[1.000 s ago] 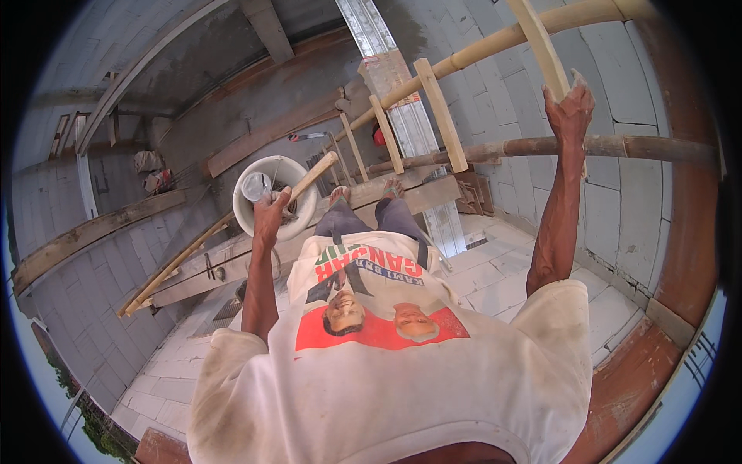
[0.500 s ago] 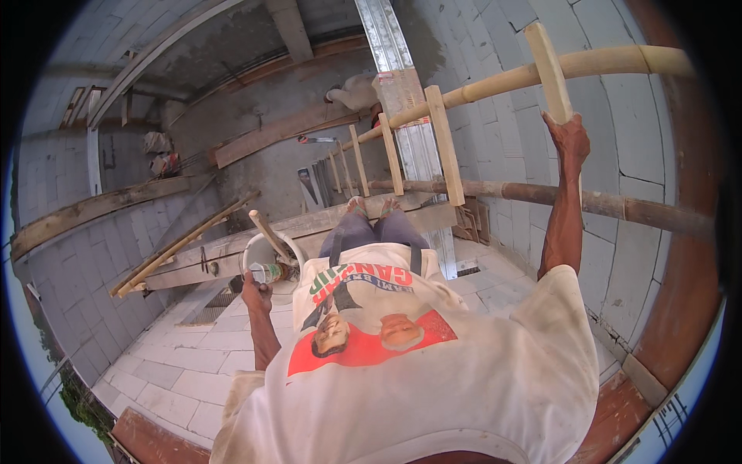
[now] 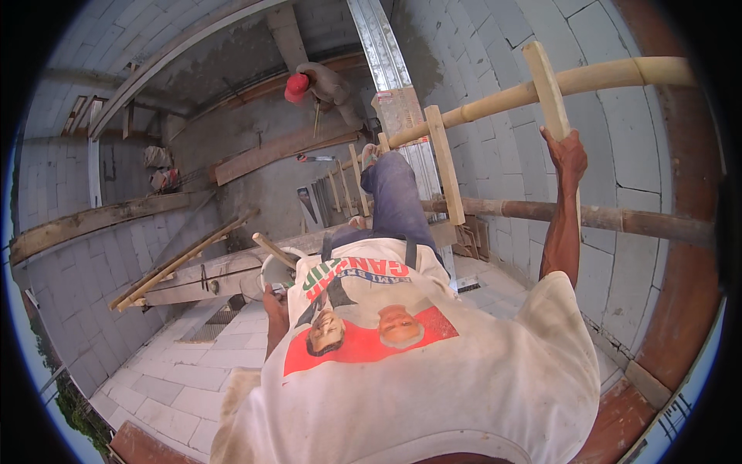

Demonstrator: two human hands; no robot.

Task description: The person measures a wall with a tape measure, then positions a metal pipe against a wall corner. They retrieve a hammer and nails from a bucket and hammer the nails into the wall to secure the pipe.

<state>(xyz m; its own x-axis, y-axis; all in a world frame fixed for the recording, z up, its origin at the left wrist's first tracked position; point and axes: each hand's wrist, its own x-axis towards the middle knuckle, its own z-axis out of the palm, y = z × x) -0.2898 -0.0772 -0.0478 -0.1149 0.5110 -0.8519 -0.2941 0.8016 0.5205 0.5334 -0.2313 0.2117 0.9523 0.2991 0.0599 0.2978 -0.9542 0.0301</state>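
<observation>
Right hand [image 3: 568,155] clenched on a ladder rung [image 3: 547,85] — left hand [image 3: 274,298] grips the white bucket [image 3: 277,271], now lowered beside the hip (wooden handle sticking out) — climbing one-handed.

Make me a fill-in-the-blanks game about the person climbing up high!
1. The right hand grips a wooden ladder ____.
2. The left hand carries a white ____ with a wooden handle sticking out.
3. The person down below wears a ____ cap.
4. The climber's trousers are ____.

Missing words: rung; bucket; red; blue
</observation>
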